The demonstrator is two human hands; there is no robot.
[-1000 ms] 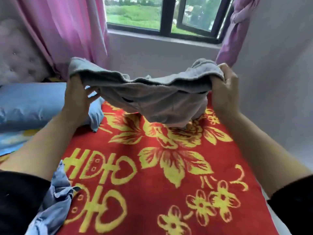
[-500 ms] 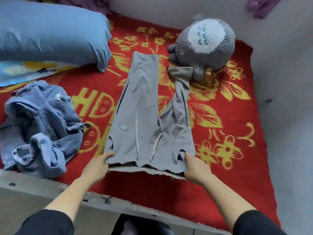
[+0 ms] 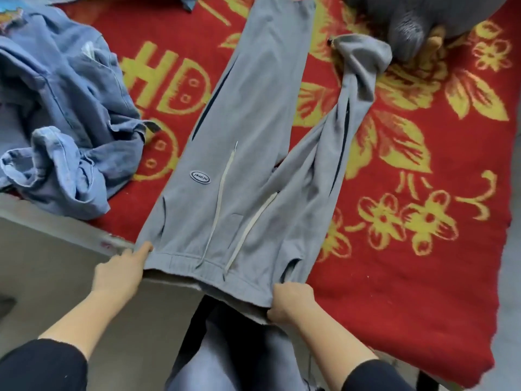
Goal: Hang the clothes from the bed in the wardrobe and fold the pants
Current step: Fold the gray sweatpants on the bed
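Grey sweatpants (image 3: 248, 170) lie spread lengthwise on the red blanket (image 3: 423, 249), waistband toward me and hanging a little over the bed's near edge. The left leg lies flat; the right leg is twisted and bunched at its cuff. My left hand (image 3: 119, 270) pinches the waistband's left corner. My right hand (image 3: 291, 301) grips the waistband's right corner. A crumpled blue denim garment (image 3: 64, 131) lies to the left on the bed.
A grey plush toy (image 3: 417, 21) sits at the far right, touching the bunched pant cuff. A blue pillow corner (image 3: 187, 1) shows at the top. The bed's grey side panel (image 3: 45, 249) runs along the lower left. My legs stand below the waistband.
One second ago I held the pants bunched in the air; they now lie flat on the blanket. Since half a second ago the waistband has been pulled nearer, over the bed's edge.
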